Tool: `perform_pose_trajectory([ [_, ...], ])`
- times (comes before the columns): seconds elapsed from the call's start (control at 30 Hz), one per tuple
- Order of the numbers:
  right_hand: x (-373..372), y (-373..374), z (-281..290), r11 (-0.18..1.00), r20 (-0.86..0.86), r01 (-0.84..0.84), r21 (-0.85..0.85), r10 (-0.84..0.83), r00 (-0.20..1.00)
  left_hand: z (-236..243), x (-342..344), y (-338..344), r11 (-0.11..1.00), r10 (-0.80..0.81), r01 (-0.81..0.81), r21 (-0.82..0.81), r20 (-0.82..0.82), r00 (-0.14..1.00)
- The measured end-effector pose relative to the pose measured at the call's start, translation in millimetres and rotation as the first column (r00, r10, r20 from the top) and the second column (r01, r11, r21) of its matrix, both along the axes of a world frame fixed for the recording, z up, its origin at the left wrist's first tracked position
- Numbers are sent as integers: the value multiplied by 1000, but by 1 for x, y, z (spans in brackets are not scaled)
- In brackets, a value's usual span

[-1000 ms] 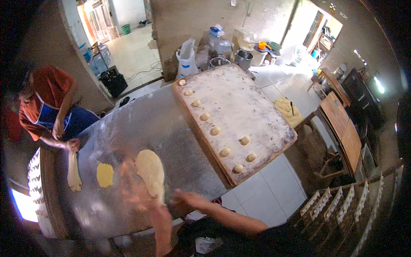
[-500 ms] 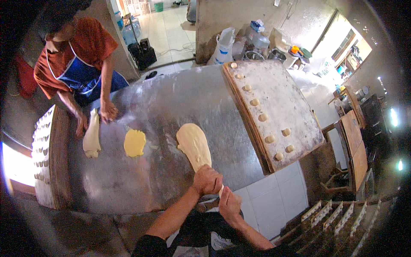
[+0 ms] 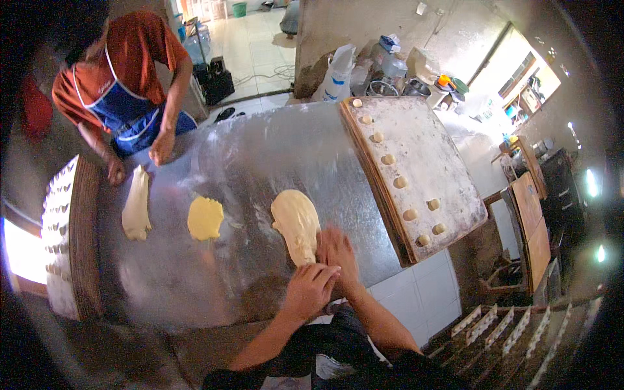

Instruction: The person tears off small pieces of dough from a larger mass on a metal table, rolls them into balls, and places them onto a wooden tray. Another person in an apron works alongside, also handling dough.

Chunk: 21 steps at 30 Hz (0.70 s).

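Observation:
A long slab of pale dough point(image 3: 296, 218) lies on the metal table, wide at its far end and narrowing toward me. My left hand point(image 3: 310, 286) is closed at the narrow near end, its fingers curled over the dough and hiding the tip. Just right of that end is my right hand point(image 3: 339, 255), with its fingers stretched forward along the dough's edge and blurred by motion. No held piece shows in the right hand, though its palm side is hidden. Left of the slab sits a flat yellow piece of dough or fat point(image 3: 205, 218).
A stack of boards point(image 3: 448, 162) carrying several small dough balls point(image 3: 400, 182) covers the table's right end. Across the table, a co-worker in a blue apron point(image 3: 130, 107) stands by a long dough strip point(image 3: 136, 205). Another board stack point(image 3: 84, 260) stands at the left end.
My right hand has opened and moved forward beside the dough. My left hand has shifted slightly nearer to me. The co-worker's hands have drawn back from the dough strip.

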State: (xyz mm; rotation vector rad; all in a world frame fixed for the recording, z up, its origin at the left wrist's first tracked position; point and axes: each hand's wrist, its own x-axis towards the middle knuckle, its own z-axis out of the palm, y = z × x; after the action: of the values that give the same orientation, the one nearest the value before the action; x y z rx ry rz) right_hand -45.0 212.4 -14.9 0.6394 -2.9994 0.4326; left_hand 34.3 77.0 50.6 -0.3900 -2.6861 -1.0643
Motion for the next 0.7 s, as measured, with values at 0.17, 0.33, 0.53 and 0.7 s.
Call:
perform_pose_trajectory([
  [0.17,86,123,-17,951,80,-173,-256,200,977,-31,13,11,974,59,-110,201,243,968],
  [0.33,35,79,29,897,-87,97,-432,-148,985,-15,-19,49,971,-165,39,235,545,822],
  [0.53,61,28,40,657,435,487,-575,-258,863,-38,-45,30,994,16,-50,98,321,947],
  [0.7,94,72,31,970,-65,223,93,-217,974,-30,-88,-29,910,366,-319,-265,153,918],
])
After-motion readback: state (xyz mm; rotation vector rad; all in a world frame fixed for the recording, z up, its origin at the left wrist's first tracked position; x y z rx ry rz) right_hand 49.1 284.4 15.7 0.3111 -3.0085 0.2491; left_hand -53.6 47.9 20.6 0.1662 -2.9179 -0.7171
